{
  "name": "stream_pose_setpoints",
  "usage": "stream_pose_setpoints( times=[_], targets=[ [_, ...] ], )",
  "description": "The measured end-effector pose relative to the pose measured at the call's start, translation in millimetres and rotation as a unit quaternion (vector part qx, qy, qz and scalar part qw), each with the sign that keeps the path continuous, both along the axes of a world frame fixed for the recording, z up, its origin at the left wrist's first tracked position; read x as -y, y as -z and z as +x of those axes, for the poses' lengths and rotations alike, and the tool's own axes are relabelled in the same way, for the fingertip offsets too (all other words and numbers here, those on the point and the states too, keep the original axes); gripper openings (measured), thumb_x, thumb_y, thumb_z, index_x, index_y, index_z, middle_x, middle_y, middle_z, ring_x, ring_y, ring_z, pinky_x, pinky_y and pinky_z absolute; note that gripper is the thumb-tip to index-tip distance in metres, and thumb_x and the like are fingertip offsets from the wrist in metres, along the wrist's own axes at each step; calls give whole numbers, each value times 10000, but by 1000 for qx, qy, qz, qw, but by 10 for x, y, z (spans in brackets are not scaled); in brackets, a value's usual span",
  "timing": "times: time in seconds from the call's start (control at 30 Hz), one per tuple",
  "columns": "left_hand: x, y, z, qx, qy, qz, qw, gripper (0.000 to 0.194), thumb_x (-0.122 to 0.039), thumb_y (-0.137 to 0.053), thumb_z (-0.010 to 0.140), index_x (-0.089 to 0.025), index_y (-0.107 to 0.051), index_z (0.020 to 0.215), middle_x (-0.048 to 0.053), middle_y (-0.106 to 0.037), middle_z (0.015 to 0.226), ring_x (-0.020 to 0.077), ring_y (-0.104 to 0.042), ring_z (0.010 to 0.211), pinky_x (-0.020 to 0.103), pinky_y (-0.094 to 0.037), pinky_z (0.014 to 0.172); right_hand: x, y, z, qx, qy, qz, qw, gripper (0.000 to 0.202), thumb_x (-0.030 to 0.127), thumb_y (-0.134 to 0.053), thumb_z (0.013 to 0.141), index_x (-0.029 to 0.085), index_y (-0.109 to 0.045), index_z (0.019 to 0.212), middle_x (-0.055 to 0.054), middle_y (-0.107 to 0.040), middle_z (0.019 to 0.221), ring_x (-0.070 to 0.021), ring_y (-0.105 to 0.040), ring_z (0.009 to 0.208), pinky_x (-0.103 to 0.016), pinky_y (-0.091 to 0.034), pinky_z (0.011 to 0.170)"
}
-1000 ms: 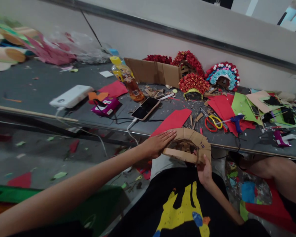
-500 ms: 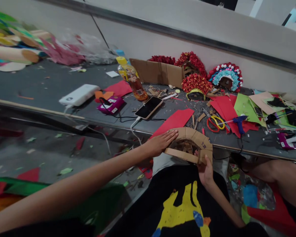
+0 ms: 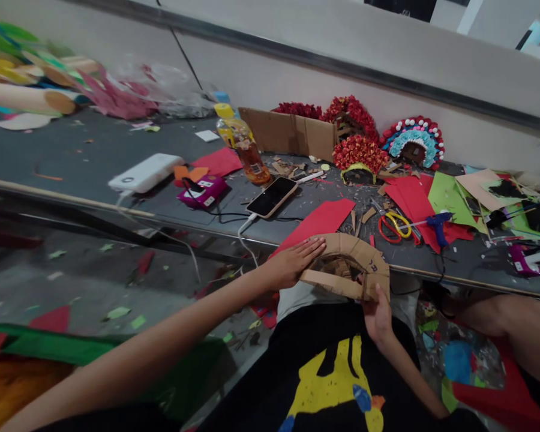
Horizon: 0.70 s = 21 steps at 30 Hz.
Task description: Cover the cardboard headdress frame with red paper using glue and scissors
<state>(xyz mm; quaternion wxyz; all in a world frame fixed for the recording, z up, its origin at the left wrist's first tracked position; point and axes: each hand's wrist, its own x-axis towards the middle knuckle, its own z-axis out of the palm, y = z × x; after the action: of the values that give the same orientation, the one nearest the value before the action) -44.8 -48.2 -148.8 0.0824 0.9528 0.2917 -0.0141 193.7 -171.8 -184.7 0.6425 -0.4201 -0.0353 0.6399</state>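
Head | cardboard arch (image 3: 346, 243) over lap by bench (image 3: 81, 159) edge | Δ0.5 s: near nil; likely steadying, no visible progress | crown toward bench, straight strip toward wearer; long axis left-right, right end slightly nearer | right hand (image 3: 378, 315) pinches right end; left hand (image 3: 297, 261) flat on left shoulder, grip unclear

Tight quarters just beyond the cardboard arch (image 3: 342, 243): red paper (image 3: 321, 219) right behind, the smartphone (image 3: 272, 197) and its white cable (image 3: 243, 231) hemming in the left, scissors (image 3: 407, 225) and a blue glue gun (image 3: 438, 225) crowding the right. Further back, the yellow-capped bottle (image 3: 249, 156) blocks the way high up. Over left, there's a lane across bare tabletop (image 3: 99, 147), between power bank (image 3: 146, 173) and plastic bags (image 3: 171, 99), room for a hand.
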Motion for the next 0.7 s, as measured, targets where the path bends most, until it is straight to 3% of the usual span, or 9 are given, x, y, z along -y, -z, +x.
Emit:
stream_pose_setpoints(
  times=[0.37,0.5,0.57,0.63,0.7],
  targets=[
    [26,-20,14,10,-8,-8,1000,896,-139,-457,700,-86,10,1464,204,-122,1530,261,-93,1419,428,-158,1134,-18,-1,17,-38,-5,-10,999,312,340,-631,743,177,-678,1005,-51,-732,981,-165,-670,957,-293,-516,882],
    [3,-4,-2,18,-23,-9,1000,869,-191,-485,725,-126,-44,1472,180,-162,1529,259,-151,1413,448,-145,1132,-10,-29,45,-50,-10,-4,999,323,316,-637,741,174,-670,1030,-54,-727,1003,-172,-658,991,-314,-512,902],
    [22,-19,-6,25,-65,2,998,834,-202,-496,738,-172,-99,1471,161,-252,1509,278,-215,1396,530,-68,1124,4,-68,65,-51,-9,6,999,313,306,-639,741,183,-673,1027,-49,-722,1023,-170,-650,1009,-322,-503,925],
    [86,-59,4,59,-147,33,987,802,-198,-505,753,-207,-132,1463,158,-321,1481,309,-239,1385,613,13,1092,22,-118,85,-55,-9,18,998,293,306,-640,742,188,-682,1008,-46,-716,1043,-163,-647,1014,-312,-492,946],
    [190,-118,44,150,-268,85,948,779,-207,-499,783,-206,-112,1458,165,-285,1494,322,-172,1403,634,14,1087,32,-174,104,-59,-7,34,998,286,315,-639,745,195,-686,1001,-41,-711,1059,-158,-645,1018,-303,-494,946]
  ],
)
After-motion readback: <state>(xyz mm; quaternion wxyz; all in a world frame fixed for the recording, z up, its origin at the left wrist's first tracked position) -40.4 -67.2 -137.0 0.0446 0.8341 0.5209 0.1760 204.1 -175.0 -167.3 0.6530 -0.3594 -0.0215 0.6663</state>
